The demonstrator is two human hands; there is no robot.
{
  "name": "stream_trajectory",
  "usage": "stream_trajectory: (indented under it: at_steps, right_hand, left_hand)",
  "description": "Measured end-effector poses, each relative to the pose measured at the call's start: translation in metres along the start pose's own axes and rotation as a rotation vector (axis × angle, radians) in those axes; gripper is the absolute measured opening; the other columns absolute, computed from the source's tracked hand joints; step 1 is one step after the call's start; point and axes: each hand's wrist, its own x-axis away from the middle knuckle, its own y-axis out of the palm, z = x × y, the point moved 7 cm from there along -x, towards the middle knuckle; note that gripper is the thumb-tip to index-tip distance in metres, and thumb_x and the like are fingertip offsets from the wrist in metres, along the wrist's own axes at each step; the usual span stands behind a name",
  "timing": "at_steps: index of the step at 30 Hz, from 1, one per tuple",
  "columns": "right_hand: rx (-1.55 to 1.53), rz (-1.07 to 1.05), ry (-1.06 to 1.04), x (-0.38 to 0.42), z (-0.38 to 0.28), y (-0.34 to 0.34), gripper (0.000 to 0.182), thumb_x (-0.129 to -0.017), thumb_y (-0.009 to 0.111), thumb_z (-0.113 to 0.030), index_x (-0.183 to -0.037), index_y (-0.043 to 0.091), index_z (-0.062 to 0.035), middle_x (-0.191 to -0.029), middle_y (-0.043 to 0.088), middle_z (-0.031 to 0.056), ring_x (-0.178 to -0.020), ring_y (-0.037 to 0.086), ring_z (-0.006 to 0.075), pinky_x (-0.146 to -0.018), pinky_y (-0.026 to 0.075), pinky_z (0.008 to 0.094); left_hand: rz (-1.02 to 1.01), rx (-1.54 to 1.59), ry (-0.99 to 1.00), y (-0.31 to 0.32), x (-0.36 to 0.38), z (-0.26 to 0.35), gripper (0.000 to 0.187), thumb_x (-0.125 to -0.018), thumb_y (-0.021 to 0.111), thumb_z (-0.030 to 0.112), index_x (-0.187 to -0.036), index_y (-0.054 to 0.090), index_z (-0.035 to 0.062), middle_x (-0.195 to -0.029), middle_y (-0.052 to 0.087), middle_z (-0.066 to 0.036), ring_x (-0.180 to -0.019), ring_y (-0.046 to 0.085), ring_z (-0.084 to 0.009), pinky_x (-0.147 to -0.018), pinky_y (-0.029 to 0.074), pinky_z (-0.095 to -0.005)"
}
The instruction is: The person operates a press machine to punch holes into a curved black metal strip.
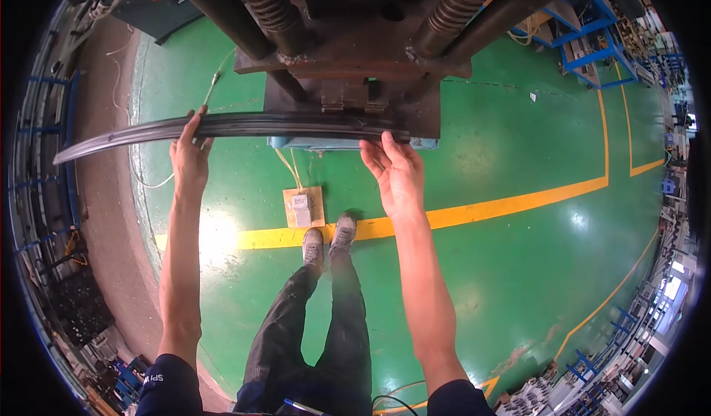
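A long, dark grooved strip (259, 125) runs across the view, bowed slightly, in front of a heavy press (348, 53). Wrapped round it left of centre, my left hand (191, 157) has its thumb on the near side and its fingertips over the far edge. The strip's far left end sticks out well beyond that hand. Close to the right end, my right hand (398, 170) grips the strip's near edge with the fingertips, palm partly showing. That right end overlaps the dark lower plate (424, 108) of the press.
Thick springs (270, 5) and columns rise on the press. A foot pedal (301, 208) on a small board lies on the green floor just before my shoes (313, 245). Hoses trail at left. A blue rack (592, 45) stands back right; shelving lines the left.
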Motion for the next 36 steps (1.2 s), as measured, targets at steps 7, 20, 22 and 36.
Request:
stream_trajectory:
  at_steps: [7, 20, 22, 36]
  right_hand:
    - [0.093, 0.015, -0.06, -0.013, -0.004, -0.006, 0.017, -0.091, 0.068, -0.015, -0.09, 0.058, -0.0015, -0.086, 0.066, 0.0122, -0.082, 0.069, 0.0229, -0.077, 0.06, 0.0316]
    - [0.006, 0.03, -0.061, -0.016, -0.005, 0.012, 0.017, -0.089, 0.069, -0.008, -0.081, 0.058, 0.0014, -0.081, 0.066, 0.0127, -0.077, 0.07, 0.0242, -0.076, 0.062, 0.0315]
    - [0.006, 0.058, -0.061, -0.013, -0.005, 0.012, 0.016, -0.089, 0.069, -0.008, -0.082, 0.058, 0.0016, -0.081, 0.066, 0.0118, -0.077, 0.07, 0.0239, -0.076, 0.062, 0.0315]
    - [0.075, 0.1, -0.103, -0.013, -0.012, 0.016, 0.014, -0.089, 0.069, -0.009, -0.086, 0.06, 0.0017, -0.081, 0.066, 0.0105, -0.077, 0.07, 0.0234, -0.077, 0.062, 0.0327]
  left_hand:
    - [0.076, 0.034, -0.077, -0.012, -0.001, -0.029, 0.033, -0.094, 0.06, 0.018, -0.122, 0.057, 0.0013, -0.12, 0.066, -0.003, -0.103, 0.057, -0.0115, -0.085, 0.045, -0.0248]
    - [0.105, -0.019, -0.124, -0.017, -0.017, -0.028, 0.021, -0.092, 0.061, 0.016, -0.107, 0.065, 0.0013, -0.113, 0.068, -0.004, -0.094, 0.059, -0.0097, -0.081, 0.047, -0.022]
    - [0.117, -0.028, -0.13, -0.013, -0.013, -0.023, 0.022, -0.092, 0.061, 0.016, -0.108, 0.064, 0.001, -0.113, 0.068, -0.005, -0.093, 0.059, -0.01, -0.081, 0.047, -0.0221]
    - [0.133, -0.06, -0.118, -0.009, -0.009, -0.024, 0.019, -0.093, 0.062, 0.016, -0.105, 0.061, 0.002, -0.111, 0.069, -0.007, -0.09, 0.062, -0.0108, -0.076, 0.052, -0.0223]
